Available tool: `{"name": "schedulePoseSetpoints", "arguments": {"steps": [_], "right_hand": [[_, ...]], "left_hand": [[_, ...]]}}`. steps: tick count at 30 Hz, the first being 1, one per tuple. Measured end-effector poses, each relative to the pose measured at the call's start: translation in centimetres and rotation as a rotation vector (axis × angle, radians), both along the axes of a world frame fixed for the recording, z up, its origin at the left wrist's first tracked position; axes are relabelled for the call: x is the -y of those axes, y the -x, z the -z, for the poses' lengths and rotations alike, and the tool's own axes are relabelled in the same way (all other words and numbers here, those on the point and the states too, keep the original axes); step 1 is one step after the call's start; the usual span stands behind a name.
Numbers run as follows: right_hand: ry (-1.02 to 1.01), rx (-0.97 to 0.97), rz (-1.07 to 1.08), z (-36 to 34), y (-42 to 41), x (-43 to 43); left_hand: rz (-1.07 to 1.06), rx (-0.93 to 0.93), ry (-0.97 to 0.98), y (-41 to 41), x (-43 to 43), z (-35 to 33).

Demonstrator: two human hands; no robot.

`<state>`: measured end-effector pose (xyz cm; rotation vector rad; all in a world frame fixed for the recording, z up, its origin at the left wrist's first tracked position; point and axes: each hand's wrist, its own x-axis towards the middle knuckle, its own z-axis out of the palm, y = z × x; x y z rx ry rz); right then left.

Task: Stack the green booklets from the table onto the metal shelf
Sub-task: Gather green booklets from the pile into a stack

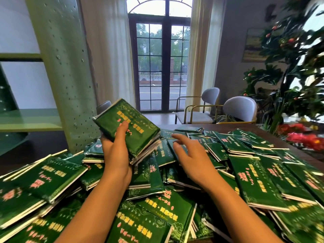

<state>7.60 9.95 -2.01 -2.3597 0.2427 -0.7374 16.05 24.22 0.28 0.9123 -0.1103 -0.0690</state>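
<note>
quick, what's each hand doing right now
Left hand: gripping a stack of booklets.
Right hand: open, fingers spread over the pile, holding nothing.

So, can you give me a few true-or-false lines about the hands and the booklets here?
1. The left hand holds a stack of green booklets. True.
2. The right hand grips a booklet. False: its fingers are spread above the pile, holding nothing.
3. Only a few booklets lie on the table. False: a large pile covers most of it.
4. The metal shelf stands to the left. True.
</note>
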Motion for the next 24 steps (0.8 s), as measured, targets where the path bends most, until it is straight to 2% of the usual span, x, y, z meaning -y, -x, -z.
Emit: {"name": "schedulePoseSetpoints", "arguments": {"steps": [6,10,13,17,21,24], "right_hand": [[0.412,-0.377,0.069,0.6,0.0,-0.6],[0.466,-0.399,0.138,0.1,0.3,-0.4],[0.385,-0.254,0.154,-0.3,0.5,0.2],[0.225,0.098,0.206,-0.6,0.5,1.2],[0.111,0.468,0.217,-0.8,0.4,1.1],[0.111,0.667,0.170,-0.9,0.6,0.8]], "left_hand": [[0.015,-0.090,0.022,-0.3,0.0,0.3],[0.036,-0.090,0.005,-0.6,0.1,0.5],[0.063,-0.099,-0.004,-0.6,0.1,0.7],[0.083,-0.059,-0.050,-0.4,0.2,0.6],[0.139,0.049,-0.215,0.0,0.8,0.9],[0.204,0.074,-0.332,0.3,1.5,0.4]]}}
